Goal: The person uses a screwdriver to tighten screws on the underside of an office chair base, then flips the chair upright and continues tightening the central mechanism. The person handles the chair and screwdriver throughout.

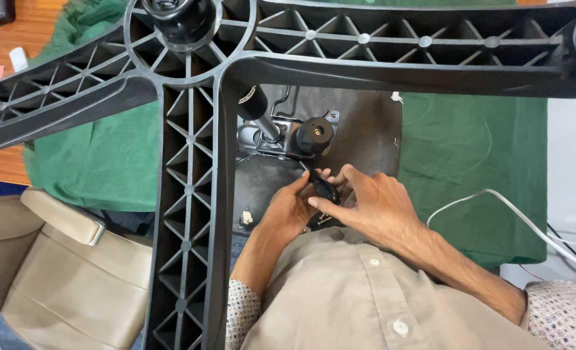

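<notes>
An upturned office chair lies on a green cloth point(469, 149). Its black ribbed star base point(191, 194) fills the near view, with the dark underside of the seat point(359, 136) and the metal mechanism and round black knob point(314, 135) beyond. Both hands meet at a small black part point(325, 192) by the seat's near edge. My left hand point(288, 210) holds that part from the left. My right hand point(366, 201) grips it from the right, its fingers pressing on top.
A beige upholstered chair point(61, 266) stands at the lower left. White cables point(515, 214) run over the cloth at the right. The wooden table top point(35, 26) shows at the upper left with small items on it.
</notes>
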